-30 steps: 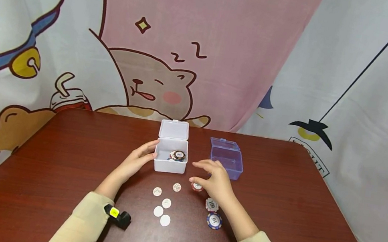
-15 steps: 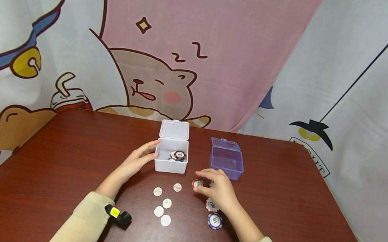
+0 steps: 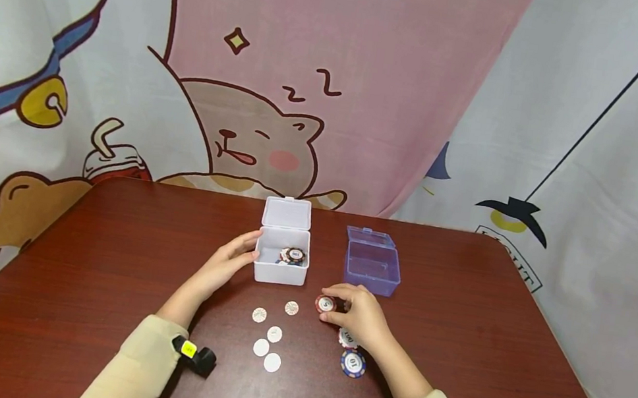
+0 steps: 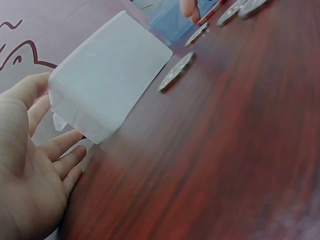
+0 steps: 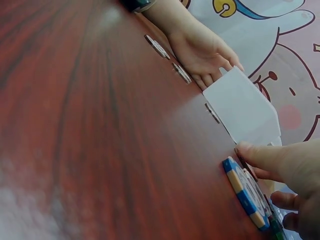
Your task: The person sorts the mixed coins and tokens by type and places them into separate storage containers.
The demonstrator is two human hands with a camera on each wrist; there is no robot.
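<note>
My left hand (image 3: 219, 270) rests its thumb and straight fingers against the left side of an open white plastic box (image 3: 279, 276), which holds several poker chips (image 3: 295, 255). In the left wrist view, the fingers lie spread beside the box wall (image 4: 110, 70). My right hand (image 3: 363, 314) pinches a red poker chip (image 3: 326, 304) between thumb and index finger, low at the table in front of the boxes. Close below this hand are a white poker chip marked 100 (image 3: 346, 339), partly covered by it, and a blue poker chip (image 3: 353, 364).
An open translucent purple box (image 3: 371, 284) stands right of the white one. Several small pale discs (image 3: 275, 334) lie on the brown table (image 3: 138, 256) between my forearms. A printed cloth (image 3: 402, 103) hangs behind the table.
My right hand has come down slightly rightward to the red chip, and its thumb and index finger have closed on the chip's edges. The left hand stays at the white box.
</note>
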